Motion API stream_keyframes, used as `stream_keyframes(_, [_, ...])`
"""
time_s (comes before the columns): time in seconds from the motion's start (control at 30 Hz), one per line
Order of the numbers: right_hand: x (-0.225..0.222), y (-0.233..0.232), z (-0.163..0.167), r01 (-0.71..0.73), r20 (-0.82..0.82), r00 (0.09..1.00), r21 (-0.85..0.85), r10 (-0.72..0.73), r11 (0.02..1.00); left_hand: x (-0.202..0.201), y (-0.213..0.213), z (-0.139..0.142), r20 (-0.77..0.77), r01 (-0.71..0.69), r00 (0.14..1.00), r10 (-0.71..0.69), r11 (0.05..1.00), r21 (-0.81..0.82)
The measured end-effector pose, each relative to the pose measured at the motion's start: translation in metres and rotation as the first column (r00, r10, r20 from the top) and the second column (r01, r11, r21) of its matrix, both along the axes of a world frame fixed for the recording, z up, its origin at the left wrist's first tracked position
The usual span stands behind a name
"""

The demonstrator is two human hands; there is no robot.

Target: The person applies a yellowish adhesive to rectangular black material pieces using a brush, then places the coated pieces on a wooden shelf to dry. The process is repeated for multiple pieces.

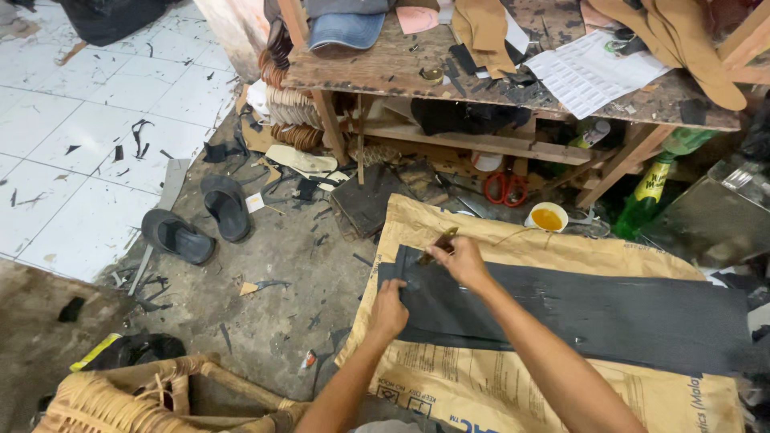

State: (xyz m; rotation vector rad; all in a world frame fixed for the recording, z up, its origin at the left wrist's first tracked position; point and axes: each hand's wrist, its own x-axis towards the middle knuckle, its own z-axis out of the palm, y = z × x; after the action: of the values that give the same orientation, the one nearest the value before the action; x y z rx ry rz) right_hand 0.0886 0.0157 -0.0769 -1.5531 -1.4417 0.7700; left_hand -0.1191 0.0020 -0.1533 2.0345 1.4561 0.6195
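Landmark: the brown paper sack (pixel 561 240) spread flat on the concrete floor (pixel 273 273). Behind the sack stands a rough wooden workbench; its tabletop (pixel 385 68) carries tan cut pieces, a printed white sheet (pixel 589 72) and a blue cap (pixel 346 28). Lying across the sack, its length running right from the sack's upper left corner, is a long black rubber sheet (pixel 609 313). To the left of the sack, well apart, a pair of dark sandals (pixel 200 220) sits at the edge of white floor tiles. Near the sack's lower left corner is a woven rattan stool (pixel 152 397). Just behind the sack's top edge: a green bottle (pixel 650 188), orange-handled scissors (pixel 505 188), a small white cup of yellow liquid (pixel 549 216). Left hand (pixel 389 309): curled nearly closed, knuckles up, pressing on the near left edge of the black sheet; whether it pinches the edge, cannot tell. Right hand (pixel 461 261): fingers closed around a small tool with a brownish handle (pixel 437 244), its tip meeting the sheet's left end.
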Motion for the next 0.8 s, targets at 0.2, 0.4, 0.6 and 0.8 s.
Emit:
stream_keyframes(0.2, [-0.05,-0.009,-0.062,-0.05,0.214,0.976,0.079,0.033,0.996,-0.01,0.056,0.004,0.062,0.194,0.979,-0.196,0.981,0.026])
stream_keyframes(0.4, [-0.066,-0.024,-0.072,-0.045,0.317,0.948,0.032,0.033,0.998,0.002,0.073,0.014,-0.3,0.391,0.86,-0.413,0.911,-0.133])
stream_keyframes(0.6, [-0.07,-0.082,-0.063,-0.294,0.182,0.94,0.002,0.289,0.956,0.001,0.072,0.02,-0.328,0.333,0.843,-0.426,0.893,-0.303])
stream_keyframes(0.8, [-0.046,-0.084,-0.038,-0.317,0.096,0.94,-0.108,0.327,0.942,0.003,0.066,0.028,-0.572,0.445,0.634,-0.521,0.85,-0.281])
